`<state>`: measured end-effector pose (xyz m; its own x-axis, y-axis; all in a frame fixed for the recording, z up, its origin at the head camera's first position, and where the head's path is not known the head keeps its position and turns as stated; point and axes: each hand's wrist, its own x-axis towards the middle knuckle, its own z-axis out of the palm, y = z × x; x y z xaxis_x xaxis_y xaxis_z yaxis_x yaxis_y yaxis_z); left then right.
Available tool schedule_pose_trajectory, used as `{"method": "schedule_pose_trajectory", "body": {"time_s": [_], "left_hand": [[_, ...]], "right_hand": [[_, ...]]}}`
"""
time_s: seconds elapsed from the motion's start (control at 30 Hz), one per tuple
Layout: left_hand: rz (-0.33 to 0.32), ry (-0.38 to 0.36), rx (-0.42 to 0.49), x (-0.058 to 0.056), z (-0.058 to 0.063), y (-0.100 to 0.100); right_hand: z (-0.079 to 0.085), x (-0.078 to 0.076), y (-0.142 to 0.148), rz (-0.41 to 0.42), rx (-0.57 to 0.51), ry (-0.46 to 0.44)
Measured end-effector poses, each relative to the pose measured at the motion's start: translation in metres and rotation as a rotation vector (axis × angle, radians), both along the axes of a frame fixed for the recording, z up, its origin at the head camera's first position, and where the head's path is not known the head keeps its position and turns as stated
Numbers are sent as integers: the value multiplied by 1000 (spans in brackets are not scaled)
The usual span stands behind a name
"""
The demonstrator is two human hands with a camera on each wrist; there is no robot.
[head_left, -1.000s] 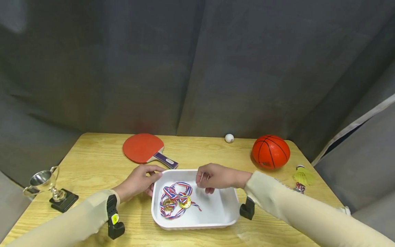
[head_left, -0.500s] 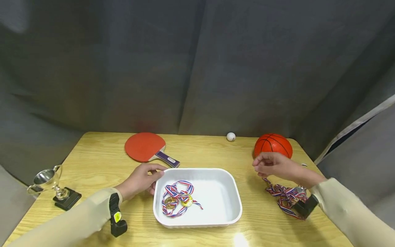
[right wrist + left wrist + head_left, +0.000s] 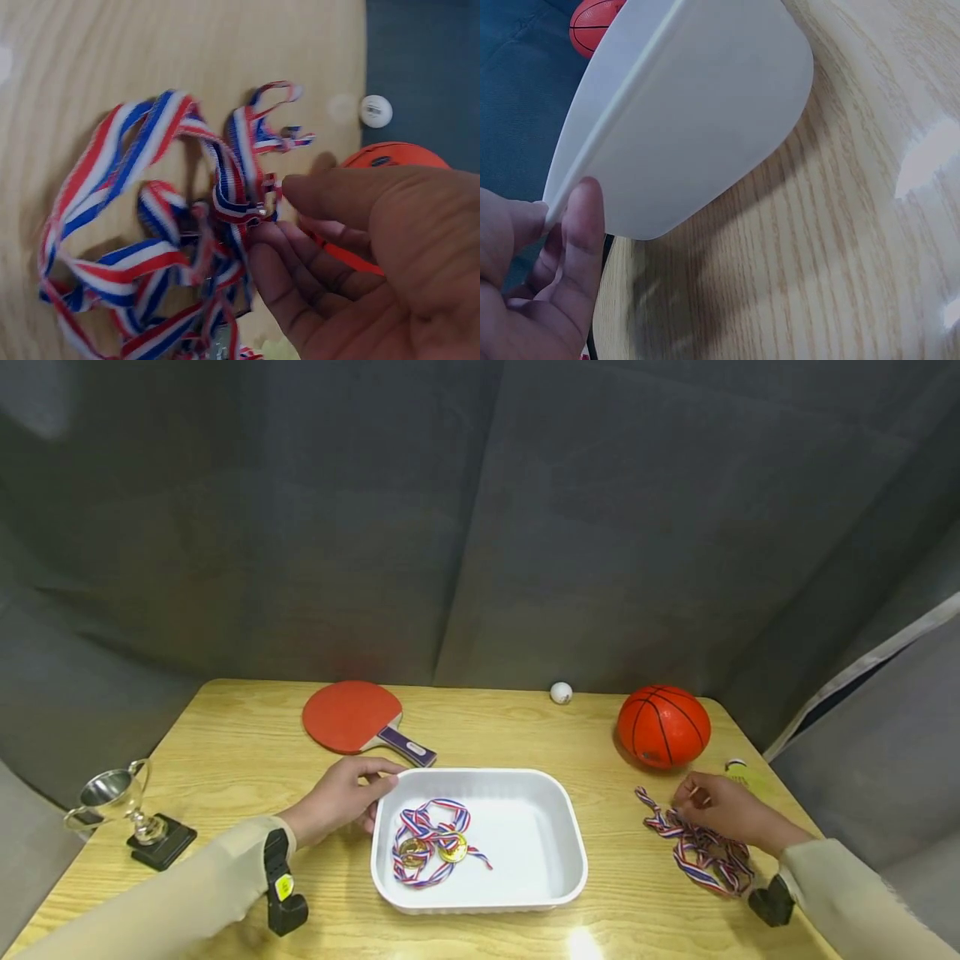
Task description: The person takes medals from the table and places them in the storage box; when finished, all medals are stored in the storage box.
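Observation:
My left hand (image 3: 348,797) holds the left rim of a white tray (image 3: 532,906), pinching it between thumb and fingers; the left wrist view shows the tray's outer wall (image 3: 705,112). Inside lie gold medals (image 3: 453,848) on a tangled red, white and blue ribbon (image 3: 431,883). My right hand (image 3: 720,806) is over a heap of medal ribbons (image 3: 701,868) at the table's right. In the right wrist view its thumb and fingertips come together around a ribbon fold (image 3: 238,211) with a small metal ring; I cannot tell whether they pinch it. The heap's medals are mostly hidden.
Behind the tray lies a red table tennis bat (image 3: 348,718). A white ball (image 3: 561,693) and a small red basketball (image 3: 663,727) are at the back, with a yellow shuttlecock (image 3: 753,777) beyond my right hand. A silver trophy cup (image 3: 112,797) stands far left.
My right hand has moved from over the tray across to the right, then down to the ribbon heap. The left hand stays on the tray rim.

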<state>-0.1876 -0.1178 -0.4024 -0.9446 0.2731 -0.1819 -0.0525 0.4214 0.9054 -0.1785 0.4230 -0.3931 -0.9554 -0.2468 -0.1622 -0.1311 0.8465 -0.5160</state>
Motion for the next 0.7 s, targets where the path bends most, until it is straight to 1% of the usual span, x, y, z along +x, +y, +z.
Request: {"method": "schedule_pose_trajectory", "body": {"time_s": [0.07,0.27,0.43,0.7], "left_hand": [[2,1,2,0,0,0],[5,-8,-10,0,0,0],[6,-8,-10,0,1,0],[6,-7,-14,1,1,1]], "right_hand": [[-4,0,1,-12,7,-24],[-14,-1,2,-6,56,-55],[-14,-1,1,-18,46,-90],[-14,1,0,-36,23,-91]]}}
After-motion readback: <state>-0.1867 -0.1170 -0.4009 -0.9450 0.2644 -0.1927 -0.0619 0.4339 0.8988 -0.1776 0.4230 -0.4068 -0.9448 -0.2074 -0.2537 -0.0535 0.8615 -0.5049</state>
